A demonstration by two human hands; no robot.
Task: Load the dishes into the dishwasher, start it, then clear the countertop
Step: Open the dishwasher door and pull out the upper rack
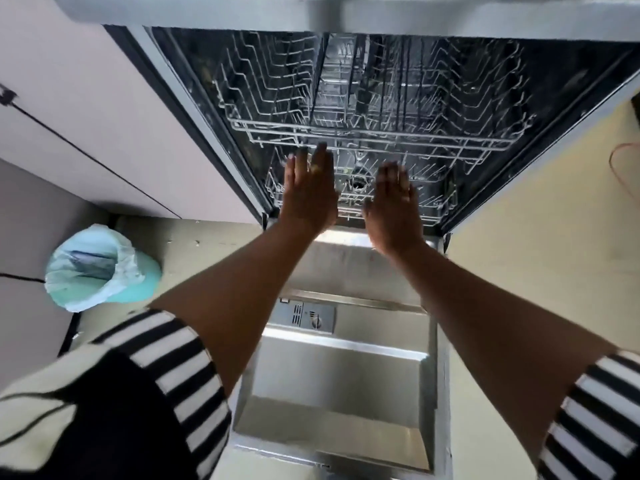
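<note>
Both hold nothing, fingers straight: left grip (308, 188), right grip (393, 202). Silver stainless-steel dishwasher (346, 375) stands open; its door lies flat, long axis toward the person.

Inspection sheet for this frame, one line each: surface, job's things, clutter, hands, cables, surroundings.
Surface: countertop, only its front edge shows; its top is out of view.
Job's things: dishwasher door is folded down; upper rack and lower rack show no dishes.
Clutter: nothing seen.
Hands: left hand and right hand reach toward the rack fronts with straight fingers and hold nothing; contact cannot be told.
Cables: thin red wire loops at the right edge.
Surroundings: lined bin on the floor at left, below the cabinet doors.
</note>
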